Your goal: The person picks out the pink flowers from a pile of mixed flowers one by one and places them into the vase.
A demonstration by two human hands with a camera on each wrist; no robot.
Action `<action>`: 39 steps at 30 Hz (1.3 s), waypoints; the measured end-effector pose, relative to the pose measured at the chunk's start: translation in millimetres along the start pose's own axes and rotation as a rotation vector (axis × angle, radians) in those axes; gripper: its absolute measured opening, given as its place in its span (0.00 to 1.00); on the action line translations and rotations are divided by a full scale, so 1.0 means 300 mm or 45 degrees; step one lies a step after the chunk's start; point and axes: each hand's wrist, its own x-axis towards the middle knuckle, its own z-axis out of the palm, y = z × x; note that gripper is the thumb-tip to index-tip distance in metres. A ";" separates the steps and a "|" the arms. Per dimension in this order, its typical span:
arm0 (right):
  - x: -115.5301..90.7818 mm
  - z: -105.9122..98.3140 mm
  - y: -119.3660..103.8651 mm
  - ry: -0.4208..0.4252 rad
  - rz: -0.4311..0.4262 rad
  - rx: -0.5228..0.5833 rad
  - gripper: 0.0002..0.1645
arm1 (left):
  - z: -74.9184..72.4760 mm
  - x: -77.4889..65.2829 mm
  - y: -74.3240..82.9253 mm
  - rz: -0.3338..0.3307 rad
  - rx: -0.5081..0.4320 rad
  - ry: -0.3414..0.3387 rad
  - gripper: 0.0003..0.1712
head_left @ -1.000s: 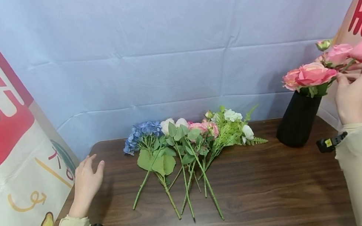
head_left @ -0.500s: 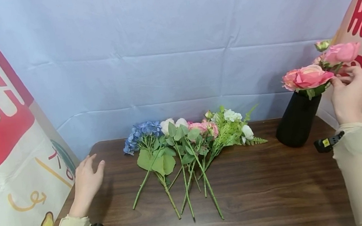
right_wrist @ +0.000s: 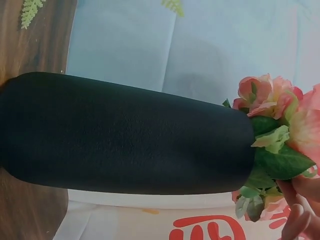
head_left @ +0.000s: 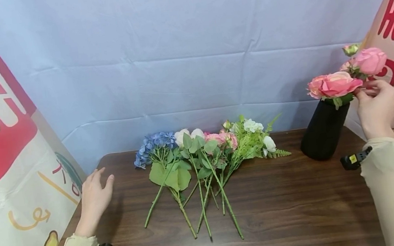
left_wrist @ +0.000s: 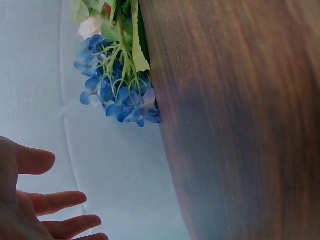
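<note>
A black vase [head_left: 325, 128] stands at the table's right rear, with coral-pink flowers [head_left: 335, 84] and a green-tipped bud [head_left: 351, 49] at its mouth. My right hand [head_left: 381, 108] pinches the stem of a pink rose [head_left: 371, 61] just beside the vase's rim; the stem itself is hidden behind the fingers and blooms. In the right wrist view, the fingers [right_wrist: 300, 210] sit under green leaves [right_wrist: 282, 162] at the mouth. At the table's left edge my left hand [head_left: 95, 195] lies with relaxed, spread fingers, holding nothing. A blue hydrangea [left_wrist: 117, 95] is ahead of it in the left wrist view.
Several flowers lie mid-table on the wood table [head_left: 283, 210]: the blue hydrangea, white blooms [head_left: 184, 136], pink blooms [head_left: 222, 138] and greenery with white flowers [head_left: 252, 127]. Their stems [head_left: 202, 203] cross toward the front. A pale blue cloth [head_left: 189, 59] hangs behind, with printed cloths at both sides.
My right hand has moved left and slightly down toward the vase, bringing the pink rose's bloom leftward beside the other flowers. The left hand has stayed still.
</note>
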 end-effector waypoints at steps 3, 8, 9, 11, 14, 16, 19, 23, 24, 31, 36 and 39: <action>-0.006 -0.008 -0.007 -0.030 0.013 -0.017 0.26 | -0.001 -0.001 0.001 -0.007 0.001 -0.010 0.30; -0.008 -0.011 -0.010 -0.060 0.020 -0.036 0.27 | -0.004 -0.001 0.002 -0.014 0.006 -0.009 0.31; -0.007 -0.009 -0.010 -0.059 0.013 -0.038 0.26 | -0.004 0.000 0.003 -0.014 0.006 -0.008 0.31; -0.003 -0.004 -0.007 -0.064 0.008 -0.043 0.26 | -0.005 -0.001 0.004 -0.014 0.007 -0.008 0.31; 0.003 0.004 0.002 -0.067 0.013 -0.045 0.26 | -0.005 -0.001 0.007 -0.012 0.005 -0.011 0.30; 0.007 0.006 0.008 -0.075 0.015 -0.048 0.26 | -0.004 0.000 0.009 -0.010 0.001 -0.012 0.30; 0.010 0.006 0.017 -0.084 -0.006 -0.048 0.27 | -0.003 -0.001 0.011 -0.005 -0.001 -0.010 0.30; 0.009 0.004 0.016 -0.087 -0.027 -0.060 0.27 | -0.001 -0.002 0.013 0.002 0.001 -0.008 0.30; 0.009 0.004 0.015 -0.090 -0.026 -0.063 0.27 | 0.000 -0.003 0.014 0.002 0.001 -0.008 0.30; 0.007 -0.002 0.008 -0.087 -0.004 -0.046 0.27 | 0.008 0.004 0.031 -0.007 -0.014 -0.009 0.30; 0.002 -0.008 0.006 -0.124 0.032 -0.041 0.28 | 0.011 0.009 0.055 -0.008 -0.035 -0.006 0.30; -0.005 -0.016 -0.001 -0.121 0.042 -0.033 0.30 | 0.013 0.016 0.067 0.006 -0.036 0.001 0.30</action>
